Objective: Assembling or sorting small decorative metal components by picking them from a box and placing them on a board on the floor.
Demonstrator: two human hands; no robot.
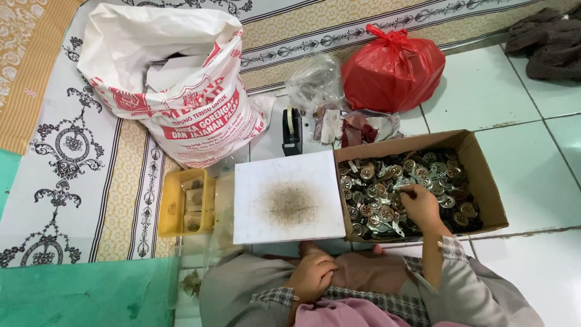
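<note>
A floor of glossy white square tiles [514, 103] is seen from above, partly covered by a patterned mat of cream, yellow and black scrollwork [78, 157]. An open brown cardboard box [484, 175], shallow and rectangular, lies on the tiles at the right and is filled with a loose heap of small round silvery metal parts with dull brownish centres [375, 194]. The right hand [419, 204] is reached into this box, its fingers curled down among the metal parts; whether a piece is pinched cannot be told. The left hand [311, 275] is rested on the lap, loosely closed into a soft fist, with nothing seen in it. Both wrists are edged by checked fabric cuffs.

Just left of the box, touching its side, a flat white square board [284, 233] is laid, smooth but smudged at its middle with a dark, dusty stain. Beside the board a small yellow plastic tray [169, 209] is set, holding a few brownish pieces. Behind the board stands a small dark tape dispenser [292, 130]. Farther back, a large white woven sack with red printing [175, 85] is slumped open, its top crumpled. A knotted red plastic bag [393, 69], shiny and bulging, sits near a crinkled clear plastic bag [315, 82]. A rumpled dark brown cloth [548, 42] lies at the far right corner.
</note>
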